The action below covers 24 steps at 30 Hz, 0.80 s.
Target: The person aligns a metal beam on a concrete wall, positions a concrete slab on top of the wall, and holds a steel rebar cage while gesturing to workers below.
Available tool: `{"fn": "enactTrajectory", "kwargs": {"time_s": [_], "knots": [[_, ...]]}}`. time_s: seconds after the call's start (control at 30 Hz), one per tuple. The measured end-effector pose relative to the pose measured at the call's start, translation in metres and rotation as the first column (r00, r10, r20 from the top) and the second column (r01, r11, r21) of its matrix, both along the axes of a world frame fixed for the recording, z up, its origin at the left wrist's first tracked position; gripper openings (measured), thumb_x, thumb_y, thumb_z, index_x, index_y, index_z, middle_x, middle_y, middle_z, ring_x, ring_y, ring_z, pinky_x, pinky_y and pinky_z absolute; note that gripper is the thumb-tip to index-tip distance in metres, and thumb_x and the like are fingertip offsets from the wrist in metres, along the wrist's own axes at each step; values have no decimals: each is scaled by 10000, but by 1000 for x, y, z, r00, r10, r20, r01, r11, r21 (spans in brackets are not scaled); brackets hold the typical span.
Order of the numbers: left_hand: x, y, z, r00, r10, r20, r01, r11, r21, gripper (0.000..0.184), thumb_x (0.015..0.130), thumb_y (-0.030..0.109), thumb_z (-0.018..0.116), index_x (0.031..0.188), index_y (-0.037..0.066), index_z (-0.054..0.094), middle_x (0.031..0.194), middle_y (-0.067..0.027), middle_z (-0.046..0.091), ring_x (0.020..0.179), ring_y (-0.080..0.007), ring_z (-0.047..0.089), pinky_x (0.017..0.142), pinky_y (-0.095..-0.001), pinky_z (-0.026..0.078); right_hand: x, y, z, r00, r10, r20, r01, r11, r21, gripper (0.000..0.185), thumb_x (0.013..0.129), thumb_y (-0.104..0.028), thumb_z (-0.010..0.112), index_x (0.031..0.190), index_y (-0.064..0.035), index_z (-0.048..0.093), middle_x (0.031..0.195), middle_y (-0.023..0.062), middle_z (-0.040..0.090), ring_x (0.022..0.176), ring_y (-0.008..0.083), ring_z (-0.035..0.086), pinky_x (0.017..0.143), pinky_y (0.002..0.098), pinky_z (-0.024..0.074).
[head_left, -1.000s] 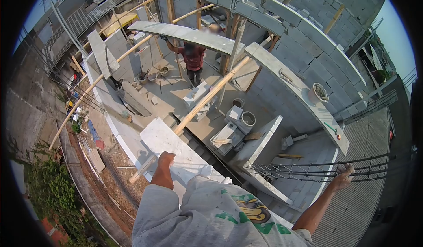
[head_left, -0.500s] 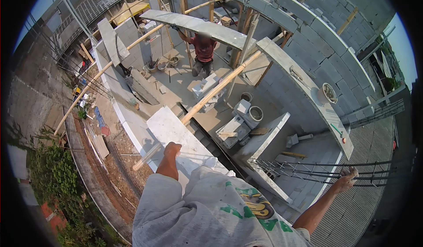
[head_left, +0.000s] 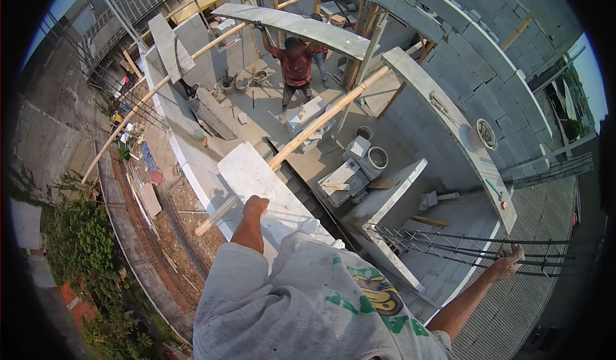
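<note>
My left hand (head_left: 256, 207) is closed in a fist over a pale, dusty slab (head_left: 255, 167) in front of me; whatever its fingers hold, if anything, is hidden. Just left of that hand, the end of a wooden pole (head_left: 218, 215) sticks out past the slab. Off to the right, my right hand (head_left: 509, 262) is wrapped around the bars of a steel rebar cage (head_left: 449, 248), which stretches from the block walls out over a corrugated roof (head_left: 494, 315).
Below, a co-worker in a dark red shirt (head_left: 296, 68) has a raised gloved hand at a long plank (head_left: 295, 26). A bucket (head_left: 482, 135) stands on another plank (head_left: 443, 110). A wooden pole (head_left: 327, 119) crosses the opening. The outer wall drops to ground at left.
The co-worker below has risen from a lower posture to standing, arm still raised. Another person now shows behind them. My view has shifted slightly; both my hands keep nearly the same places.
</note>
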State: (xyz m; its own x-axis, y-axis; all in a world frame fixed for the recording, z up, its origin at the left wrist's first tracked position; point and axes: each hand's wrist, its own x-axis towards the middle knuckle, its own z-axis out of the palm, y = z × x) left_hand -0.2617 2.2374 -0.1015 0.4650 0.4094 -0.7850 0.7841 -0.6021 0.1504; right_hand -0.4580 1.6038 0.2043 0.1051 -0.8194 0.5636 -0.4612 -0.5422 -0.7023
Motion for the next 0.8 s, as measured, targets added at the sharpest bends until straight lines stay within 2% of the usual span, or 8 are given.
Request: {"fn": "enactTrajectory", "kwargs": {"time_s": [0.1, 0.2, 0.3, 0.47, 0.6, 0.8], "knots": [[-1, 5, -14, 998, -55, 35, 55, 998, 14, 398, 799, 367, 627, 883, -22, 638, 710, -100, 654, 586, -228, 617, 521, -358, 511, -2, -3, -1, 1000, -2, -9, 2, 1000, 1, 501, 980, -408, 288, 1043, 12, 554, 968, 144, 651, 666, 188, 645, 527, 271, 554], [-3, 0, -6, 999, -28, 32, 27, 999, 33, 357, 745, 335, 574, 859, 15, 681, 802, -159, 676, 730, -283, 666, 697, -382, 506, -2, -3, 0, 1000, -5, 0, 5, 1000, 17, 509, 979, -414, 295, 1046, 21, 551, 969, 147, 649, 670, 192, 646, 529, 273, 554], [-4, -9, 16, 999, -6, 33, 5, 1000, 16, 372, 754, 355, 580, 860, 14, 682, 804, -162, 676, 722, -293, 666, 696, -388, 506, -2, -4, -2, 1000, -6, 5, 6, 1000, 14, 510, 978, -415, 307, 1057, 28, 548, 974, 148, 648, 676, 193, 646, 530, 274, 551], [-8, -6, -3, 998, -21, 63, 21, 1000, -7, 400, 770, 370, 587, 819, -17, 672, 775, -178, 666, 664, -291, 658, 650, -382, 507, -1, -2, -1, 1000, 6, 27, -6, 1000, 23, 511, 976, -419, 321, 1070, 29, 549, 976, 146, 649, 688, 188, 646, 535, 272, 552], [-12, -13, 13, 998, -11, 60, 14, 999, -49, 421, 772, 377, 592, 779, -38, 659, 765, -189, 661, 647, -281, 654, 624, -379, 504, 0, 1, 0, 1000, 12, 12, -12, 1000, -3, 506, 977, -419, 324, 1061, 23, 555, 966, 143, 649, 663, 181, 639, 518, 265, 546], [-19, -17, -6, 995, -37, 95, 46, 995, -89, 434, 777, 375, 597, 836, -52, 650, 758, -173, 668, 633, -274, 652, 628, -372, 508, -2, 1, -1, 999, 32, 7, -32, 999, -26, 479, 977, -419, 331, 1056, -13, 574, 959, 135, 648, 650, 174, 637, 503, 256, 547]]}}
